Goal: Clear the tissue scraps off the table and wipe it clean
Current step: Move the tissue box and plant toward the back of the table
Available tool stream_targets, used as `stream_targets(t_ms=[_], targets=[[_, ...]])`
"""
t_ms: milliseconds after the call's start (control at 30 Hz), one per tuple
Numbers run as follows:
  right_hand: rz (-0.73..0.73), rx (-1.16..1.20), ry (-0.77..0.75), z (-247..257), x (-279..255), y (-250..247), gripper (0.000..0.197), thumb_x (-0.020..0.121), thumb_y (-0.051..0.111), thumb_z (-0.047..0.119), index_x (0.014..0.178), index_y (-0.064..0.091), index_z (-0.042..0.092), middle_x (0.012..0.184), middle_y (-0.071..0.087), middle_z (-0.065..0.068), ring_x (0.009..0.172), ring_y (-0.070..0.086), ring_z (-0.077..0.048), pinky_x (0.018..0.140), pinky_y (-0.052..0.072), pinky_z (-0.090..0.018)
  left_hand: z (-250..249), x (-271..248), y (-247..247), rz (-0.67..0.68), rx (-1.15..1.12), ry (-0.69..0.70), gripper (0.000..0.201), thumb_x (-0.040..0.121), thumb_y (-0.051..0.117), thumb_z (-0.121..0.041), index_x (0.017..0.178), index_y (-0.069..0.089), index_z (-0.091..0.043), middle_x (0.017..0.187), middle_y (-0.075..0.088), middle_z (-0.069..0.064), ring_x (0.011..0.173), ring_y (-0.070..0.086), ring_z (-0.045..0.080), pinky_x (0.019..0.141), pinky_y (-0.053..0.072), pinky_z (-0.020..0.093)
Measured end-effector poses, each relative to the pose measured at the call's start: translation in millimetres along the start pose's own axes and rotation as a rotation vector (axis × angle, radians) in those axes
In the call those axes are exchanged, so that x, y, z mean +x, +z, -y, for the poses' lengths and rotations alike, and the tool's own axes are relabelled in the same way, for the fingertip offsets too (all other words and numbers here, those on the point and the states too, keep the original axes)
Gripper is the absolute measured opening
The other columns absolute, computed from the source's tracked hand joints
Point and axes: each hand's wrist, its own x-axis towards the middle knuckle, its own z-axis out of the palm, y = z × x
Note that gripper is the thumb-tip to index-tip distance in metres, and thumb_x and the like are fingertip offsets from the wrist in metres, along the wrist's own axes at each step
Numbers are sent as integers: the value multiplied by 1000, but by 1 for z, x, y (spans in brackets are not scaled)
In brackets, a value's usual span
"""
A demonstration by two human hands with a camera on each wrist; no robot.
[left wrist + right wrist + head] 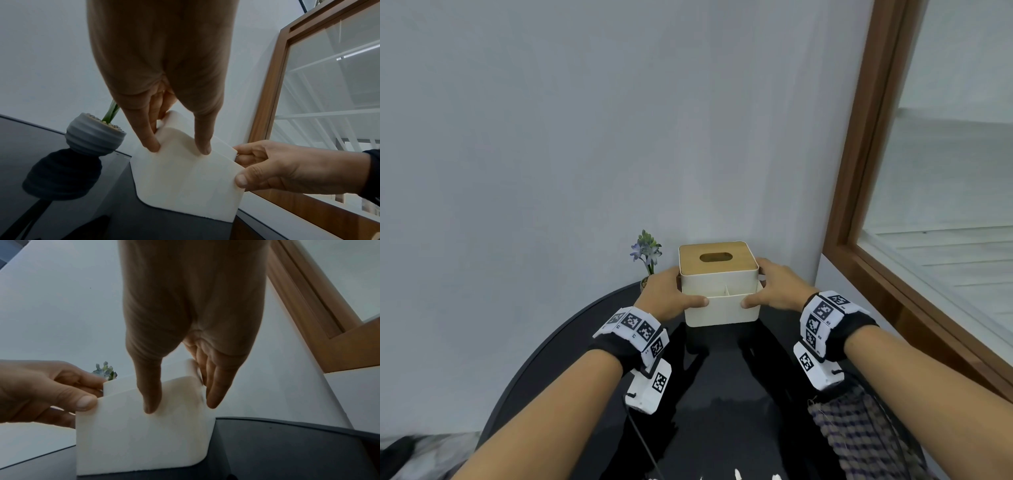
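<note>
- White tissue box (722,301) with wooden lid (717,257) sits on the black round table (571,342), at its far edge, near the wall (551,137).
- Lid has an oval slot; no tissue seen sticking out.
- Box front has open compartments, divider visible.
- Left hand (667,294) grasps the box's left side: thumb on the front rim, fingers wrapped round the side.
- Right hand (779,287) grasps the box's right side the same way, thumb on the front rim.
- Left wrist view: thumb and fingers (152,142) pressed on the white wall of the box (185,178); the right hand (287,168) is opposite.
- Right wrist view: same grip, the left hand (41,391) at the far corner.
- Box bottom touches the tabletop in both wrist views.
- Small potted flower (648,253) stands just left of the box, behind the left hand.
- Checked cloth (859,438) lies at the table's near right, under the right forearm.
- A few white bits (738,474) at the bottom edge, too small to tell.
- Wood-framed window (866,171) on the right.
</note>
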Motion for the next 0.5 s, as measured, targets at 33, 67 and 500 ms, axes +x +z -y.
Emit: stream_targets(t_ms=[33, 67, 500], targets=[[-2, -13, -1, 0, -2, 1, 80, 67, 85, 29, 134, 42, 19, 132, 55, -4, 119, 53, -23, 92, 40, -28, 0, -1, 0, 2, 2, 0, 62, 69, 84, -41, 121, 59, -19, 109, 67, -5, 97, 62, 11, 77, 47, 21], [-5, -25, 3, -1, -4, 1, 79, 67, 85, 29, 133, 43, 19, 131, 55, -5, 117, 54, -24, 90, 41, -28, 0, -3, 0, 3, 1, 1, 63, 69, 84, -42, 122, 58, -19, 110, 67, -5, 99, 63, 12, 80, 49, 22], [-28, -92, -55, 9, -93, 6, 82, 74, 80, 35, 143, 37, 20, 144, 48, -5, 127, 49, -24, 103, 41, -37, -11, -72, -15, 11, 142, -42, 92, 74, 72, -60, 146, 38, -14, 145, 48, 4, 130, 48, 22, 106, 42, 41]])
